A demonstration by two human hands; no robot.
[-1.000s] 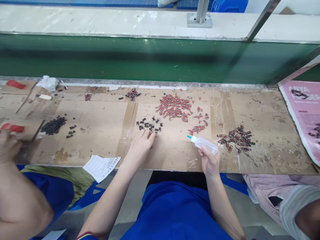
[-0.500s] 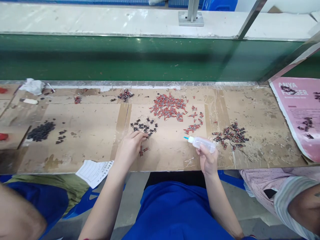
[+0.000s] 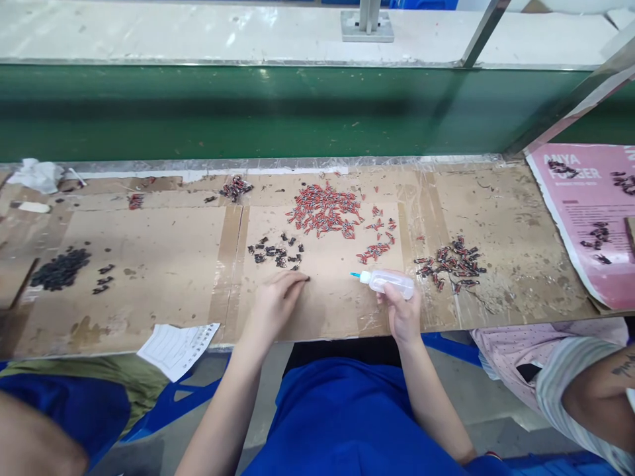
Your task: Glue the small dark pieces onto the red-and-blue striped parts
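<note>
My left hand (image 3: pixel 278 301) is closed in a pinch on a small black part (image 3: pixel 307 279), just below a loose group of black parts (image 3: pixel 276 251) on the cardboard. In my right hand (image 3: pixel 404 314) lies a clear squeeze bottle (image 3: pixel 391 283), its blue tip pointing left over the cardboard. Small red parts form a large pile (image 3: pixel 325 210) beyond both hands, and a smaller cluster of red parts (image 3: pixel 374 251) lies above the bottle's tip. To the right of the bottle is a pile of dark and red parts (image 3: pixel 454 264).
On the left lie a black pile (image 3: pixel 62 268), crumpled tissue (image 3: pixel 37 175) and a paper sheet (image 3: pixel 178 347) over the table edge. A pink poster (image 3: pixel 585 218) with parts covers the right side. People sit on both sides. A green panel (image 3: pixel 248 112) runs behind.
My left hand has moved right, away from the black group, with the pinched black part now showing at its fingertips. My right hand still holds the bottle. The view has shifted slightly.
</note>
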